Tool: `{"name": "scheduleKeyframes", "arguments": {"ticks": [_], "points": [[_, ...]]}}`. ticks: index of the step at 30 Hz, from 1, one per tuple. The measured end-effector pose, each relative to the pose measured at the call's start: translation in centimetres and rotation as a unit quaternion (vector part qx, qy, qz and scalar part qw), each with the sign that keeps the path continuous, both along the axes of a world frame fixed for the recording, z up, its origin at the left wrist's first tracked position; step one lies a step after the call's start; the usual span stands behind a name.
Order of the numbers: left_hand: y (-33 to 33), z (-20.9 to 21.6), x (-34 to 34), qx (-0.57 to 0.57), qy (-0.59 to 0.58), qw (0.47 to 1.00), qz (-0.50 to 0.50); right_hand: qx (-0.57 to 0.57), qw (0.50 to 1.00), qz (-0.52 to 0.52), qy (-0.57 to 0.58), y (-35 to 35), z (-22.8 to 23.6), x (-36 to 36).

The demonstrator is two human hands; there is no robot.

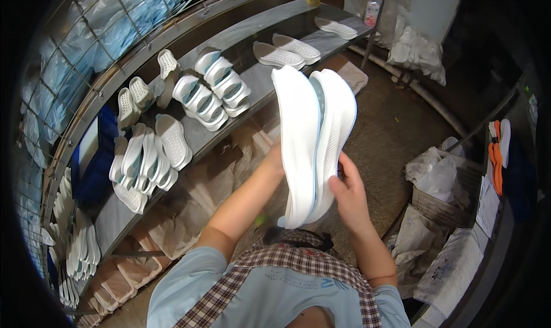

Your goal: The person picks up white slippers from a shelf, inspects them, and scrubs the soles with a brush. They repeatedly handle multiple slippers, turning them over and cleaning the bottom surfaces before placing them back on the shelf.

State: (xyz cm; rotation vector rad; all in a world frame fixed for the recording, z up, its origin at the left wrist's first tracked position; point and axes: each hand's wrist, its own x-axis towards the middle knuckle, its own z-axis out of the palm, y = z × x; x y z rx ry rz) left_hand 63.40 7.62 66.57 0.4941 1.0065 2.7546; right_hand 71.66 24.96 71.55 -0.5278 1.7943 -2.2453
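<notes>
Two white shoe soles with pale blue edges stand upright side by side in front of my chest, toes up. The left sole (pixel 297 147) has my left hand (pixel 277 158) against its outer side, with the fingers hidden behind it. My right hand (pixel 351 195) grips the right sole (pixel 337 107), its thumb on the near face and its fingers round the outer edge. A narrow gap shows between the two soles toward the top; lower down they touch.
A long grey bench (pixel 252 89) curves along the left, bearing stacked soles (pixel 209 92), a group of soles (pixel 146 158) and loose soles (pixel 278 55). A bottle (pixel 372 11) stands at its far end. At right are a basket (pixel 439 204) with plastic bags and orange-and-white pieces (pixel 496 155).
</notes>
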Motion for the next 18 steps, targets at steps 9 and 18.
{"name": "scheduleKeyframes", "arguments": {"ticks": [9, 18], "points": [[-1.1, -0.2, 1.0, -0.065, -0.007, 0.996, 0.057, 0.048, 0.999, 0.014, 0.012, -0.2, -0.3, -0.4], [-0.4, -0.3, 1.1, -0.107, 0.021, 0.991, 0.084, 0.122, 0.990, -0.018, 0.074, 0.6, -1.6, -1.1]]}}
